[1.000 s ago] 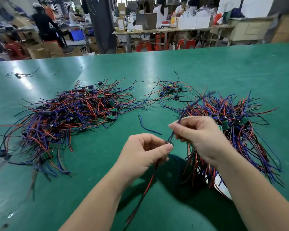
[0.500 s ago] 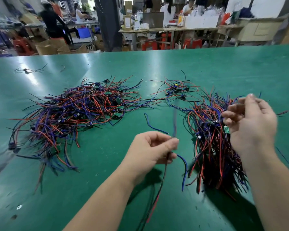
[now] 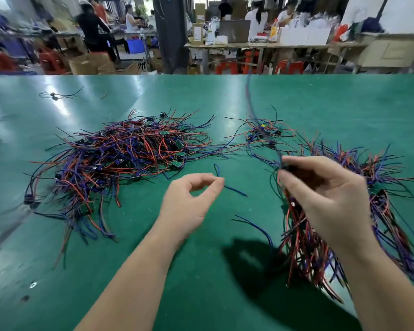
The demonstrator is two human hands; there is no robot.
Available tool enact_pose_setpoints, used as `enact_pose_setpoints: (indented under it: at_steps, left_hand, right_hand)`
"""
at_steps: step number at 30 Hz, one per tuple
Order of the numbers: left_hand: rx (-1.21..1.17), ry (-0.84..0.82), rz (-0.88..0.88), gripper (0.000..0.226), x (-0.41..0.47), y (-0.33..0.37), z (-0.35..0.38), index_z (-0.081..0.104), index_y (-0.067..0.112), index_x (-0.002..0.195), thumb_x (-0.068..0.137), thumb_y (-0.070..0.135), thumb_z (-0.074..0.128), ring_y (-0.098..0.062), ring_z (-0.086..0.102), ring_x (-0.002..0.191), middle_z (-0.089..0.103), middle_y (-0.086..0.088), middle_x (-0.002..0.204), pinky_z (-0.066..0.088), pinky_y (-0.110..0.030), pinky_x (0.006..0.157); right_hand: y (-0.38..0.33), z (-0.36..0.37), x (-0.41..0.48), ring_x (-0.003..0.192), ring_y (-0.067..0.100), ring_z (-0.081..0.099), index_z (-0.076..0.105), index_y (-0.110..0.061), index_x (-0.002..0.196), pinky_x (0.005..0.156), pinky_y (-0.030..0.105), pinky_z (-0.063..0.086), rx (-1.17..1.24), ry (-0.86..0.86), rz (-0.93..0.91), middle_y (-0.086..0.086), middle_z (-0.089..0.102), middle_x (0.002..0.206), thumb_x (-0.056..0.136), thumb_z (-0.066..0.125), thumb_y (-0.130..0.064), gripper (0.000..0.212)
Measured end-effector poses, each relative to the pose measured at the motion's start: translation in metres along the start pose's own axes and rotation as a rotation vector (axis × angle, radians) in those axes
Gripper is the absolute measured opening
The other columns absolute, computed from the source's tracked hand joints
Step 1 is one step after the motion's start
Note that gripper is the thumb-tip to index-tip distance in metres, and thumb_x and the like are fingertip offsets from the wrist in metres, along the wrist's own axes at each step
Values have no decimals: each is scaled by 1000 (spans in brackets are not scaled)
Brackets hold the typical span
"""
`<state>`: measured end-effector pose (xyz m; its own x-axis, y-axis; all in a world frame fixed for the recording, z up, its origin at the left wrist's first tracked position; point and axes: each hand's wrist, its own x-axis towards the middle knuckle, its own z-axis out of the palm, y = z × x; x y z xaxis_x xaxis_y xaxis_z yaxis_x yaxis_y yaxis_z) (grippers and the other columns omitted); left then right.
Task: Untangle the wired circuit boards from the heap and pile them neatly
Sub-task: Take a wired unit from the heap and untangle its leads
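A big tangled heap (image 3: 120, 158) of red, blue and black wires with small green circuit boards lies on the green table (image 3: 201, 283), left of centre. A second pile (image 3: 380, 177) of wired boards lies at the right, partly under my right hand (image 3: 320, 201). That hand pinches one wired piece (image 3: 286, 167) at its thumb and fingertips, and the piece's blurred wire (image 3: 251, 106) swings up over the table. My left hand (image 3: 189, 204) hovers at the middle, fingers loosely curled into a ring, holding nothing.
A small cluster of wired boards (image 3: 261, 132) sits at the back between the two piles. Loose blue wires (image 3: 233, 189) lie near my hands. Stray wires (image 3: 58, 94) lie at the far left. People and workbenches stand beyond the table's far edge.
My left hand let go of the wires it pinched. My right hand came back toward the middle and now holds the wired piece, whose wires have whipped upward. The camera tilted slightly.
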<state>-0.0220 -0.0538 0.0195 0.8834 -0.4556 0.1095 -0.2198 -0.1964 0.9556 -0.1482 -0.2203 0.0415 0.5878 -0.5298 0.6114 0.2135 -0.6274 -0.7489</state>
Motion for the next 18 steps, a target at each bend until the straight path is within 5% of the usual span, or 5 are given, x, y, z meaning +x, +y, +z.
enact_pose_setpoints:
  at_steps: [3,6,11,13,18]
  left_hand:
    - [649,395,28,25,15,-13,-25,67,35,107,84,26,66,-25,35,127,44,-4,136,27,-38,106]
    - [775,461,-163,39,27,-25,-54,60,38,118,82,22,61,-34,21,134,28,-9,148,20,-50,110]
    - [845,395,-548,56,32,-39,-70,46,41,128,79,14,52,-40,-1,141,7,-11,155,11,-56,111]
    - [895,333,-566,54,33,-44,-69,45,39,130,83,13,50,-38,1,139,12,-10,152,20,-54,108]
    - [958,304,-427,50,37,-49,-72,54,24,128,84,0,50,-35,38,119,48,-14,128,41,-41,89]
  right_hand:
    - [15,-24,15,90,20,67,71,-28,102,85,39,53,-231,195,144,1,71,95,81,72,-22,22]
    - [25,-34,20,114,25,54,68,-16,115,102,38,41,-550,78,294,11,63,116,82,69,-24,34]
    - [14,-24,15,108,15,51,66,-27,112,97,33,40,-442,48,295,-3,51,111,84,66,-22,29]
    - [12,-20,13,107,13,50,66,-30,108,97,34,40,-419,32,293,-5,49,109,84,66,-21,25]
    - [12,-19,13,102,9,48,67,-30,104,98,38,43,-402,46,311,-5,47,108,85,64,-18,22]
